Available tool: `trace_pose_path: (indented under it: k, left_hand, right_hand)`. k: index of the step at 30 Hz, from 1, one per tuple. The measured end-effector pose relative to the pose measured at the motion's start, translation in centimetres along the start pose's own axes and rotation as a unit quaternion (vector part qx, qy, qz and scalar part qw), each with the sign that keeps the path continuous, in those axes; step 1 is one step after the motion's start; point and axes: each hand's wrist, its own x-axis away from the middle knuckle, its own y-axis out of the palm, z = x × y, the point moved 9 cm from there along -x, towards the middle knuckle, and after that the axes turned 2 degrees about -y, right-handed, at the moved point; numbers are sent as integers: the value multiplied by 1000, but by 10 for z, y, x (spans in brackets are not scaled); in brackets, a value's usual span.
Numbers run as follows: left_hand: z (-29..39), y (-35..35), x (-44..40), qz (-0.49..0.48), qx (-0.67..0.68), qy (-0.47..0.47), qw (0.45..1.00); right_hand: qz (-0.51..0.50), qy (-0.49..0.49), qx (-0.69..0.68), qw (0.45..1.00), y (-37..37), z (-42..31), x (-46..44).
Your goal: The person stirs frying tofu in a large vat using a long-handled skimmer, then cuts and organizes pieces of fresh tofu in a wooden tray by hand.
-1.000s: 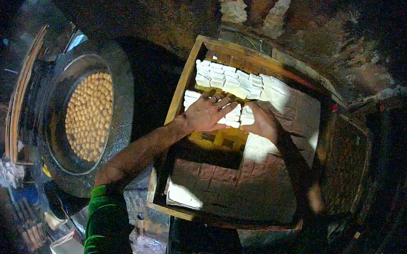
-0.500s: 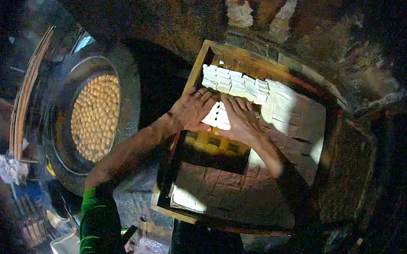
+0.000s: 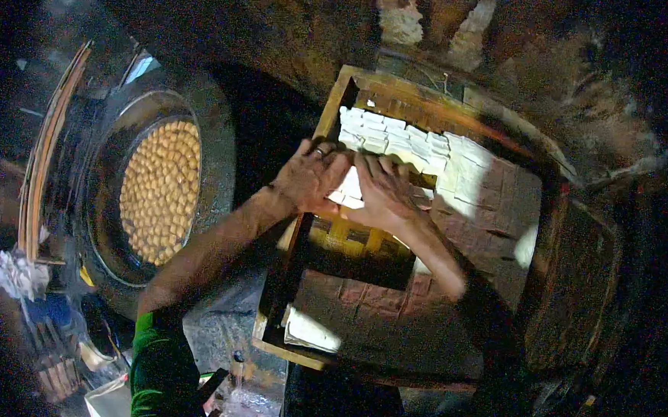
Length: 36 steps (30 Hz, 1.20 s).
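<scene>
A small group of white tofu pieces (image 3: 349,189) is squeezed between my two hands inside a wooden tray. My left hand (image 3: 311,180) presses on its left side, with a ring on one finger. From the other side my right hand (image 3: 383,188) holds it, fingers curved over the top and hiding part of it. Just beyond the fingertips lie rows of cut tofu (image 3: 392,141). More tofu slabs (image 3: 487,210), scored in blocks, cover the right and near parts of the tray, mostly in shadow.
The tray's wooden rim (image 3: 325,124) surrounds the tofu. Bare slatted bottom (image 3: 355,244) shows below my hands. On the left, a large round pan (image 3: 102,248) holds many golden fried pieces (image 3: 159,190). Long wooden strips (image 3: 46,160) stand beyond it. A white container (image 3: 108,401) sits lower left.
Both hands have shifted slightly left relative to the tray, keeping the tofu pieces between them. My right hand has closed in toward the left. The whole view has shifted a little.
</scene>
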Motion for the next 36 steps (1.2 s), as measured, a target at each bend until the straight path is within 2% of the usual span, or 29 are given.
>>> trace_pose_path:
  k: [1,3,5,6,7,8,9,11,15,17,19,21,23,24,25,27,29,31,32,36]
  left_hand:
    - [1,5,0,-3,0,3,1000]
    - [-14,20,-1,-70,45,-65,994]
    - [-17,22,1,-97,68,-76,990]
    - [-17,17,1,-68,82,-72,992]
    - [-17,13,1,-38,96,-67,992]
    - [-18,18,-2,-58,116,-81,988]
    - [-21,22,-1,-57,118,-84,988]
    - [-11,23,-3,-24,85,-8,996]
    - [-9,23,6,5,54,-4,999]
    - [-6,-4,13,-13,83,-45,995]
    - [-4,-4,29,-4,76,-57,995]
    - [-9,-4,39,29,90,-89,992]
    - [-1,-15,43,0,104,-88,991]
    - [7,-14,44,-28,118,-86,989]
    - [17,-9,44,-28,122,-83,989]
    - [60,-33,48,165,55,28,984]
    - [86,-38,36,185,69,54,979]
    - [97,-47,24,221,102,44,969]
    - [100,-43,18,188,96,42,977]
    - [105,-35,0,184,80,95,975]
  right_hand:
    - [0,3,-3,1000,5,0,-5]
    - [-70,13,1,997,23,2,-16]
    - [-37,5,-50,998,25,10,-10]
    - [8,0,-111,994,20,11,-11]
    - [12,-3,-132,991,21,14,-11]
    - [15,-5,-152,988,23,17,-11]
    - [13,-8,-151,988,20,14,-13]
    - [-63,-9,-65,996,28,8,-15]
    - [-63,-9,-20,998,21,4,-9]
    - [-23,-3,-50,998,3,4,2]
    - [12,-32,-25,999,-20,-1,19]
    - [63,34,-297,952,-36,19,41]
    - [77,94,-146,982,-53,34,75]
    - [74,97,-144,982,-34,46,100]
    - [119,118,-135,977,-5,66,132]
    - [162,139,-122,969,-3,70,155]
    - [150,107,-116,976,-25,37,150]
    - [174,129,-63,974,-22,34,150]
    - [174,145,-42,973,-16,37,151]
    - [167,158,18,973,-13,38,150]
